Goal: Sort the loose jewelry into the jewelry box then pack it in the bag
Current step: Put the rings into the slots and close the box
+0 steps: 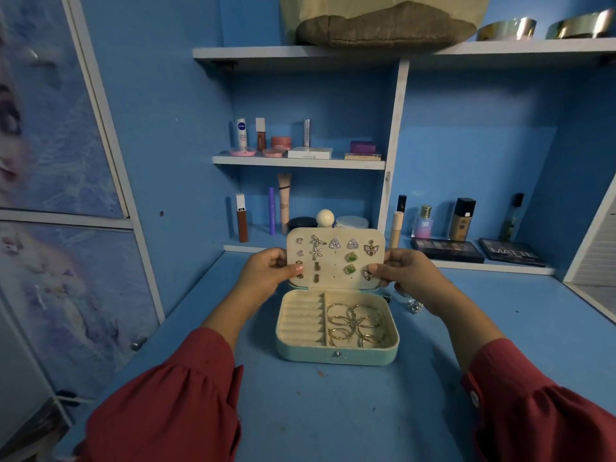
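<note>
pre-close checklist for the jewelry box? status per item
1. Both hands on lid: ok. Left hand and right hand grip the edges of the earring panel.
2. Earrings seated on the panel: ok, rows of studs are pinned.
3. Hoop earrings inside the right compartment: ok, none over the rim.
4. Ring rolls filled: not ok, they hold nothing.
5. Loose jewelry all sorted: not ok, a silver piece lies on the table right of the jewelry box.
6. Bag ready: cannot tell.
</note>
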{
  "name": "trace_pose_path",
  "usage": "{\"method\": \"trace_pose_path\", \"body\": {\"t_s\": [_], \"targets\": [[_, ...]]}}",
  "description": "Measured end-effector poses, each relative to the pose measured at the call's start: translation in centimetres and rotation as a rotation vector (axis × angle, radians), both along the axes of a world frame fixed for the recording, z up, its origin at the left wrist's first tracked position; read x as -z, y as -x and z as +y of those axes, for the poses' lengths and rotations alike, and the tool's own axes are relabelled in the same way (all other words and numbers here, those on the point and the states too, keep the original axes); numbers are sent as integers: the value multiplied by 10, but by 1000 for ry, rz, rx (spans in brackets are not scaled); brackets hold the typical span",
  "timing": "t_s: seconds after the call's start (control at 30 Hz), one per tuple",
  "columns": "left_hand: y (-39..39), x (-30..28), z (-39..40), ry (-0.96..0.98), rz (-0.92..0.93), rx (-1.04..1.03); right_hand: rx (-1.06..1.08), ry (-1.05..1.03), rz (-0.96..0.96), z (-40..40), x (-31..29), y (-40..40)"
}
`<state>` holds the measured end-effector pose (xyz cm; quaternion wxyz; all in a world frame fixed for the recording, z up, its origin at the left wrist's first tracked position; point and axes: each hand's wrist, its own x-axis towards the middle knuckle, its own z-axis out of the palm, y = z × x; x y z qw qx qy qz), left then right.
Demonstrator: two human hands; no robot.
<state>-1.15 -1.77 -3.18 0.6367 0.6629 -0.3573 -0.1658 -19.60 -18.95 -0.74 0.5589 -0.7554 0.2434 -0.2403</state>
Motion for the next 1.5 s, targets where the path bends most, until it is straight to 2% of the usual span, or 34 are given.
{"method": "trace_pose_path", "body": {"t_s": [0.13,0.47,0.87,1.07,1.5], "targets": [[3,-1,-2,41,22,-16,7,56,40,2,-1,0],[5,-2,-6,-33,23,-24,32,147,105,6,-4,-1],[6,0,-8,-26,26,-109,182,258,122,-8,7,-7],[1,7,-12,-82,-23,-167,174,465,287,-8,13,-11],[-1,15,-15,-157,-14,-227,139,592,503,-5,17,-17]]}}
